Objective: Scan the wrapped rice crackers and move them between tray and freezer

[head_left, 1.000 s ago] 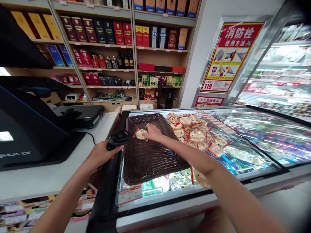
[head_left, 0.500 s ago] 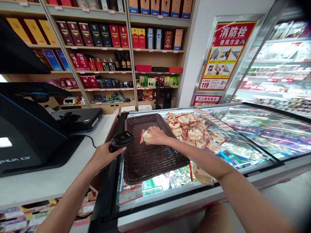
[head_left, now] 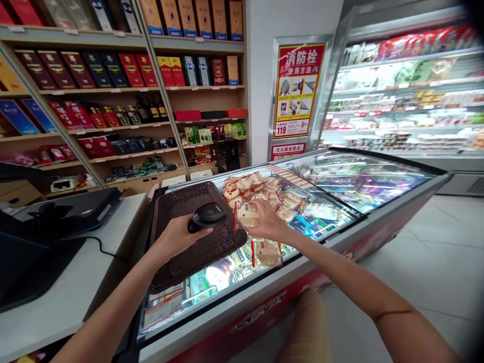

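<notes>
Counts: 1 barcode scanner [head_left: 207, 216]. 1 brown wicker tray [head_left: 177, 201]. 2 hands in view, left hand [head_left: 177, 238] & right hand [head_left: 269, 225]. 1 snack packet [head_left: 247, 217] in the right hand, 1 loose packet [head_left: 266, 252] just below it. Pile of same packets [head_left: 260, 189] behind, approx a dozen, exact no. can't tell. 1 red wall poster [head_left: 297, 91]. 1 chest freezer [head_left: 340, 176].

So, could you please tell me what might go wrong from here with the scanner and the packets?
The round snack packet in clear wrap, pinched in the right hand, could slip onto the glass freezer lid. The left hand holds the black handheld scanner over the brown woven basket, which it might knock.
</notes>
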Action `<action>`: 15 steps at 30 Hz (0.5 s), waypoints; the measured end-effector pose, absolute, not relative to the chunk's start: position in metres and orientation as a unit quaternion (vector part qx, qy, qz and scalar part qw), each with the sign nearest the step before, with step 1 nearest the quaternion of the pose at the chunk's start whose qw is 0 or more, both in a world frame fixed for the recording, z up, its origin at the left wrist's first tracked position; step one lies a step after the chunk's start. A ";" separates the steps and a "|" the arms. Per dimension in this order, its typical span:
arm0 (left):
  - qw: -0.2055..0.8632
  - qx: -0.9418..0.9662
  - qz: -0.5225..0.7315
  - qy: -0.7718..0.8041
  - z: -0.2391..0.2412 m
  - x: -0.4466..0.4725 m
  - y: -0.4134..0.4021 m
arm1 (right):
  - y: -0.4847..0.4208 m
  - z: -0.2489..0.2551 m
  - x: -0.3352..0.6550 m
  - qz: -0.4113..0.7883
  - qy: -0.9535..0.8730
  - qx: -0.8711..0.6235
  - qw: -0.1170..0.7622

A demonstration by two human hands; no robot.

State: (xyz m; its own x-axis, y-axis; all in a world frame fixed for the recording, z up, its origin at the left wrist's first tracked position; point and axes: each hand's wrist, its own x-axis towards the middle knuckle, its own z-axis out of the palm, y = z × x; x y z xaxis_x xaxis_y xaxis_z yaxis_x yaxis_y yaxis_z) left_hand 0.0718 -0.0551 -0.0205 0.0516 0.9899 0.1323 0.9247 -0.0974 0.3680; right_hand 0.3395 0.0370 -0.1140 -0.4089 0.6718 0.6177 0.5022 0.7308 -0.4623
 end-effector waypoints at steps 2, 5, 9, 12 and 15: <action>0.061 0.738 0.150 0.656 -0.020 0.090 -0.049 | 0.036 -0.120 0.353 0.110 -0.827 -0.366 0.412; 0.027 0.745 0.110 0.657 -0.017 0.114 -0.043 | 0.034 -0.129 0.366 0.119 -0.822 -0.382 0.405; -0.003 0.750 0.071 0.657 -0.008 0.145 -0.043 | 0.033 -0.139 0.370 0.125 -0.815 -0.402 0.398; -0.029 0.753 0.037 0.657 -0.002 0.165 -0.046 | 0.035 -0.144 0.371 0.130 -0.810 -0.405 0.404; -0.041 0.762 0.019 0.646 0.001 0.176 -0.051 | 0.038 -0.146 0.372 0.130 -0.810 -0.399 0.409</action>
State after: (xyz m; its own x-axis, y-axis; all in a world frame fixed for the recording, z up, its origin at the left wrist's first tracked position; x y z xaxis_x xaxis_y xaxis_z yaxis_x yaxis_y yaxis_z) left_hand 0.1760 -0.0507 0.0007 0.1645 0.9830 0.0820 0.9861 -0.1618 -0.0383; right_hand 0.3718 0.0381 -0.1459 -0.3473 0.7525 0.5595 0.5397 0.6483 -0.5370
